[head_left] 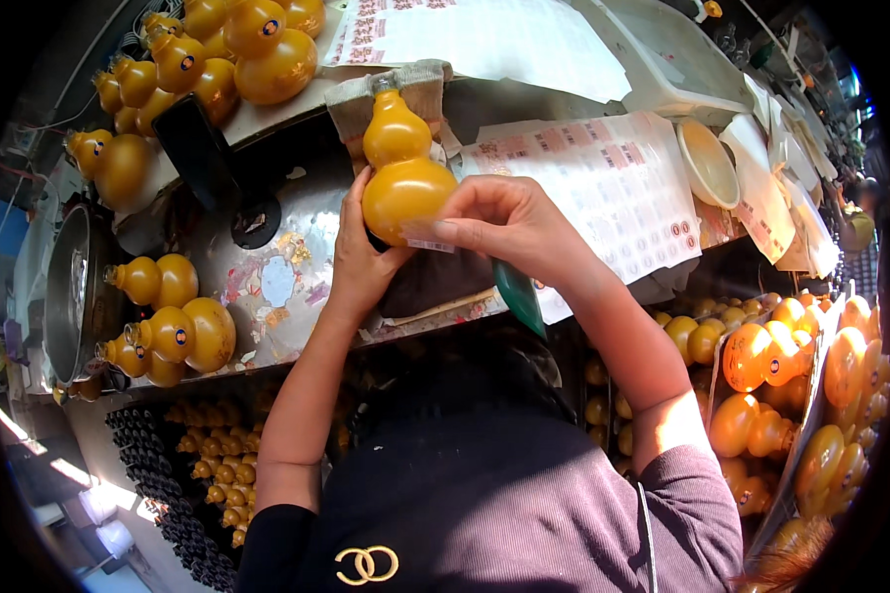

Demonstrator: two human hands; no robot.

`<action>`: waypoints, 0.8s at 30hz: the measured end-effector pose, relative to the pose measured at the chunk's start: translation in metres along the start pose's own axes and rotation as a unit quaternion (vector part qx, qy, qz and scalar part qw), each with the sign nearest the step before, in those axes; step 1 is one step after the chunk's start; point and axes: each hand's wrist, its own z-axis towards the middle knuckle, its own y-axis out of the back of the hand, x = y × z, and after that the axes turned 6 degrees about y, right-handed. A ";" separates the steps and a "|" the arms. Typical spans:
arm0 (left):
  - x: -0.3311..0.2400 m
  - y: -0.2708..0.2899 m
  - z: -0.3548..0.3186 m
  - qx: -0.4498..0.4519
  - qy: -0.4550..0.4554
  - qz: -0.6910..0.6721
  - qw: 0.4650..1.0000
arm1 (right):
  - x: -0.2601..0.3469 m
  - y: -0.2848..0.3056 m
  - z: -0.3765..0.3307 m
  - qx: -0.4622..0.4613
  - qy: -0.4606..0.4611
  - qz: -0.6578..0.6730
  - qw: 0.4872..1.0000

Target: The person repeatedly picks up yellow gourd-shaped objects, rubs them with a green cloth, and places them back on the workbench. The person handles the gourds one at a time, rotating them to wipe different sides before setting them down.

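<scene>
The left hand [358, 262] has its grip closed around the lower bulb of an orange gourd-shaped bottle [402, 168], cupping it from the left and below. The bottle stands upright, long axis vertical, neck uppermost, held above the desk [297, 247]. The right hand [504, 222] comes in from the right, fingertips pinched on a small pale label [427, 237] pressed against the bulb's front. Sheets of labels [613, 188] lie just right. More gourd bottles [173, 316] rest on the desk's left; others fill a crate [791, 385] at lower right.
</scene>
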 end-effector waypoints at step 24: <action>-0.006 0.010 0.002 0.063 0.046 -0.050 0.996 | -0.035 0.003 0.030 -0.149 0.027 -0.148 0.977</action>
